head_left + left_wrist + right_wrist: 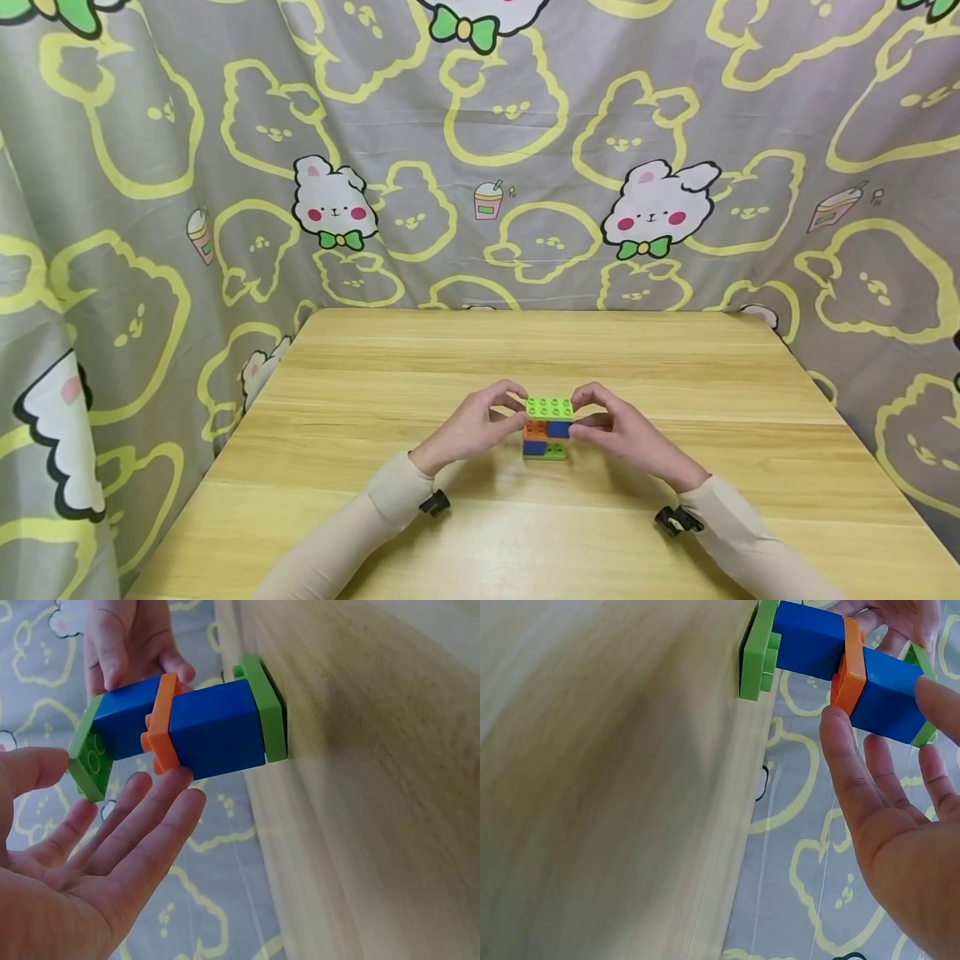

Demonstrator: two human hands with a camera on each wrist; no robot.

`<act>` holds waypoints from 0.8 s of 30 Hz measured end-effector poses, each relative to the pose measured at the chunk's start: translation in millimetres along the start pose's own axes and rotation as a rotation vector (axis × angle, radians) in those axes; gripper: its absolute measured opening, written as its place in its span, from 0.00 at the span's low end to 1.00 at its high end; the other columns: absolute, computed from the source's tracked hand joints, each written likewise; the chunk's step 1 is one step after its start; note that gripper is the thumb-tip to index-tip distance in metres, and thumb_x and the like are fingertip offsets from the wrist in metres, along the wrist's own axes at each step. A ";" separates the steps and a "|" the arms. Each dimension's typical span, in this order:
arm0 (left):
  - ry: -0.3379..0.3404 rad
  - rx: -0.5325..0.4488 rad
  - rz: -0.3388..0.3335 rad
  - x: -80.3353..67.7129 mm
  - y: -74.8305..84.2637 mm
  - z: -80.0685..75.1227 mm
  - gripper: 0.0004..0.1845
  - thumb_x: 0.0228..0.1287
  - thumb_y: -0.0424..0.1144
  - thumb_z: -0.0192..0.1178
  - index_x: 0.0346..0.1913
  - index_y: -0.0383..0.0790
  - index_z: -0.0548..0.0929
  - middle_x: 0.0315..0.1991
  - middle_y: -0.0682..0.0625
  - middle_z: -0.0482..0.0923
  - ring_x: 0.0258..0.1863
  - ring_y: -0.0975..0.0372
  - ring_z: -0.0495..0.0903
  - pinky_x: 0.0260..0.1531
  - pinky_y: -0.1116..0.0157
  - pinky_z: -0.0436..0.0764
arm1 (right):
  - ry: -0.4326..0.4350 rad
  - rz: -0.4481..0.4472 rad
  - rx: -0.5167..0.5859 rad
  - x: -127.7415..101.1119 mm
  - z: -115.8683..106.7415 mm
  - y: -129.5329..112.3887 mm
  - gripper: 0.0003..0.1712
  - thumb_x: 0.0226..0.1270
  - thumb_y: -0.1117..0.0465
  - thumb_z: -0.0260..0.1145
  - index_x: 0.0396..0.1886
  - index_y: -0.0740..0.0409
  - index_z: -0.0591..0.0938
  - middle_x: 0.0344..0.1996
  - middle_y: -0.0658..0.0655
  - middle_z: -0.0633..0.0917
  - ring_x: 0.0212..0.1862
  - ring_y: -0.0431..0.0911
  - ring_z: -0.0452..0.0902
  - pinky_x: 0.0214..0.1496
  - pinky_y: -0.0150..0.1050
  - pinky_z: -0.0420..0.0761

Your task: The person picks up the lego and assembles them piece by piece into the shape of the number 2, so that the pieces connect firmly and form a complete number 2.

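A small stack of toy building bricks stands upright on the table. Its flat green top brick [550, 408] lies above a blue brick [889, 694]. Below come a flat orange brick [850, 664], another blue brick [217, 727] and a green base brick [264, 712]. At the stack's left side is my left hand [480, 421], thumb tip against the green top brick, fingers spread and fairly straight. My right hand [626, 429] is at the right side, its thumb by the upper blue brick and fingertips close to the green and orange bricks.
The stack is on a wooden table [375, 358] with light grain. Behind and beside it hangs a grey curtain [420, 125] with yellow animal outlines. Small black devices sit at the left wrist [435, 502] and the right wrist [678, 521].
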State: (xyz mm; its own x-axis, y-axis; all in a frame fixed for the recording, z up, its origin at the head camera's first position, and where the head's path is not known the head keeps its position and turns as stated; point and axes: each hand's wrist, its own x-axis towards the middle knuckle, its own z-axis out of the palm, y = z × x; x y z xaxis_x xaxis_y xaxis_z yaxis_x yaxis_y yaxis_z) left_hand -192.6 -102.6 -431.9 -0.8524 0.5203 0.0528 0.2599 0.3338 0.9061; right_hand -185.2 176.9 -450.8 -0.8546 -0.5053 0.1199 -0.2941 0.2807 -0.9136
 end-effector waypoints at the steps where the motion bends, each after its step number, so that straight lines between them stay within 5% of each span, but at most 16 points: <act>1: 0.009 0.004 -0.004 0.3 -0.1 0.1 0.14 0.76 0.45 0.60 0.59 0.48 0.77 0.51 0.44 0.84 0.48 0.44 0.87 0.45 0.61 0.85 | 0.003 0.006 -0.001 0.0 0.0 -0.5 0.19 0.73 0.61 0.67 0.58 0.55 0.71 0.58 0.64 0.76 0.54 0.56 0.85 0.52 0.36 0.85; 11: 0.075 -0.055 -0.041 1.3 1.2 1.4 0.18 0.77 0.45 0.59 0.64 0.45 0.78 0.50 0.42 0.85 0.46 0.43 0.87 0.49 0.47 0.84 | 0.040 0.039 -0.027 0.8 0.4 -0.3 0.25 0.74 0.58 0.67 0.66 0.54 0.71 0.60 0.66 0.77 0.56 0.57 0.84 0.56 0.38 0.84; 24: 0.061 -0.067 -0.075 3.9 -5.6 0.6 0.25 0.78 0.41 0.57 0.73 0.44 0.71 0.53 0.45 0.84 0.53 0.46 0.85 0.56 0.52 0.82 | 0.039 0.080 0.007 1.7 1.1 2.9 0.31 0.76 0.60 0.65 0.74 0.54 0.66 0.64 0.67 0.75 0.61 0.61 0.80 0.58 0.38 0.83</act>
State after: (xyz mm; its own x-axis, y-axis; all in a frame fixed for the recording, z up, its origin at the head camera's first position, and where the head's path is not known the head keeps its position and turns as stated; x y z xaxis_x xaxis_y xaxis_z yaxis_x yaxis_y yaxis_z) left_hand -197.1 -102.0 -437.0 -0.8951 0.4459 0.0072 0.1650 0.3162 0.9342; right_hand -187.0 176.0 -453.7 -0.8912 -0.4495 0.0611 -0.2211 0.3128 -0.9237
